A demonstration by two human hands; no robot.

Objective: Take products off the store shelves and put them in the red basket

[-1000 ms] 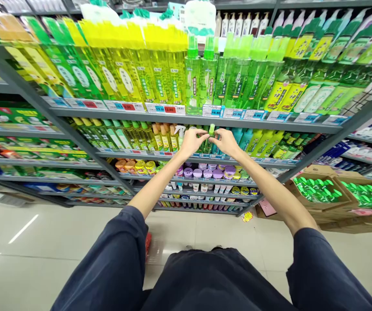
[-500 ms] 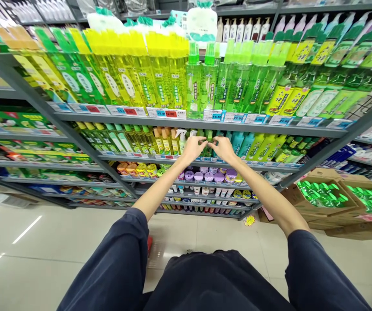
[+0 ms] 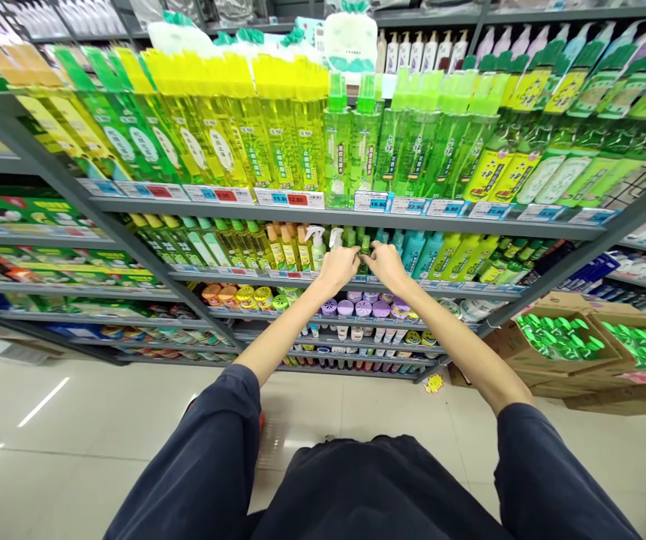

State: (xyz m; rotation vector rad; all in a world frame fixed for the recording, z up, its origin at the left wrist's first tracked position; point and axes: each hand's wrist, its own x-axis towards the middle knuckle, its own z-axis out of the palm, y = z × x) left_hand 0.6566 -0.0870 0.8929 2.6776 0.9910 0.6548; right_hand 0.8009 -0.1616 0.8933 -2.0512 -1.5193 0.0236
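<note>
Both my hands reach to the second shelf [image 3: 277, 279] of a grey shop rack. My left hand [image 3: 338, 266] and my right hand [image 3: 386, 264] sit close together, fingers curled, on either side of a small green bottle [image 3: 364, 247] that stands among other small green and teal bottles. The fingertips of both hands close on that bottle from the left and the right. White spray bottles [image 3: 316, 241] stand just left of my left hand, teal bottles [image 3: 416, 249] just right of my right hand.
Tall yellow and green bottles [image 3: 277, 127] fill the shelf above, with price tags [image 3: 289, 198] along its edge. Round purple and orange tubs [image 3: 356, 306] sit on the shelf below. Open cardboard boxes [image 3: 559, 337] of green bottles stand on the tiled floor at right.
Both hands have sunk a little with the small green bottle between them, from level with the bottle tops down toward the shelf edge. The camera view shifted slightly.
</note>
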